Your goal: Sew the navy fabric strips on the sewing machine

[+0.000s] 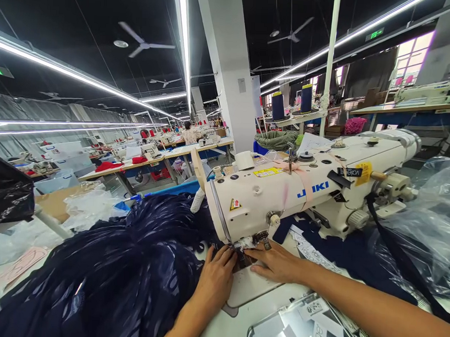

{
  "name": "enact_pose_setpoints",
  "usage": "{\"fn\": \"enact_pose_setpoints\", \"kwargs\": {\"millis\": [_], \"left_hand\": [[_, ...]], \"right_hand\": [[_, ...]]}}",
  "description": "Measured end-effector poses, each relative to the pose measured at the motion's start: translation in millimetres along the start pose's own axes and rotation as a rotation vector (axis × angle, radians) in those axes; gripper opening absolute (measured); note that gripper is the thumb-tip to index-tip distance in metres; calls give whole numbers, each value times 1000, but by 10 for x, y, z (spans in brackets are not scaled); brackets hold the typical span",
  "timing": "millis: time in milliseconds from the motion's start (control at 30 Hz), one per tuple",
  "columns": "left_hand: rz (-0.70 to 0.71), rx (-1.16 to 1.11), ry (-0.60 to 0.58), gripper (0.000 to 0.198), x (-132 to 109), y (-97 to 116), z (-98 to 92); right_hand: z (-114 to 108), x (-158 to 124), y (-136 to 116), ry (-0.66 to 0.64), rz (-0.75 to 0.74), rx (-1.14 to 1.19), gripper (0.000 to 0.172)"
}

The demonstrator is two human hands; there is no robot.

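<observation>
A white Juki sewing machine (pixel 306 192) stands across the table, its needle end at the lower left. My left hand (pixel 214 280) lies flat just left of the needle, fingers stretched out and pressing down beside the dark navy fabric (pixel 112 273). My right hand (pixel 276 262) lies flat to the right of the presser foot (pixel 251 241), fingers extended toward it. Both hands rest on the white machine bed (pixel 250 284) around a small dark piece under the foot. What lies under the fingertips is hidden.
Clear plastic bags (pixel 427 222) pile at the right, more plastic (pixel 89 207) at the left. A tray of printed labels (pixel 307 326) sits near me. Two blue thread cones (pixel 292 104) stand behind the machine. Other sewing tables and a person (pixel 189 133) fill the hall beyond.
</observation>
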State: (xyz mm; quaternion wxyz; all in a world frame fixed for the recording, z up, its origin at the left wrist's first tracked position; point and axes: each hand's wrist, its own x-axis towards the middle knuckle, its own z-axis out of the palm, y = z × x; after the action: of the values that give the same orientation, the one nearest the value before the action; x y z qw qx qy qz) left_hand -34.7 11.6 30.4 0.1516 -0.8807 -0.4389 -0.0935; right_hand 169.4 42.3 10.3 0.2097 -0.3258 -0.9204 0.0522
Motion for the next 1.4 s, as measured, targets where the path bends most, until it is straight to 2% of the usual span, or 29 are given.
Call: {"fn": "enact_pose_setpoints", "kwargs": {"millis": [100, 267, 400, 533, 600, 733, 833, 1200, 1400], "left_hand": [[-76, 167, 85, 18, -19, 91, 6], [-179, 328, 97, 23, -42, 160, 38], [-174, 253, 64, 28, 34, 99, 17], [-123, 163, 13, 32, 102, 22, -4], [-114, 130, 4, 34, 107, 0, -2], [-123, 101, 4, 36, 97, -9, 7], [-121, 103, -7, 34, 100, -9, 3], [-120, 126, -16, 27, 148, -13, 1], [-125, 123, -38, 24, 158, -19, 12]], "right_hand": [[28, 41, -6, 23, 61, -83, 34], [23, 88, -72, -34, 64, -211, 42], [-97, 21, -163, -78, 17, -236, 37], [-156, -73, -142, -136, -45, -237, 32], [-143, -88, -94, -119, -101, -247, 33], [-109, -59, -16, -45, -214, -278, 21], [-108, -27, -19, -52, -257, -323, 21], [-134, 5, -166, -165, -234, -425, 21], [-134, 11, -220, -143, -227, -430, 20]]}}
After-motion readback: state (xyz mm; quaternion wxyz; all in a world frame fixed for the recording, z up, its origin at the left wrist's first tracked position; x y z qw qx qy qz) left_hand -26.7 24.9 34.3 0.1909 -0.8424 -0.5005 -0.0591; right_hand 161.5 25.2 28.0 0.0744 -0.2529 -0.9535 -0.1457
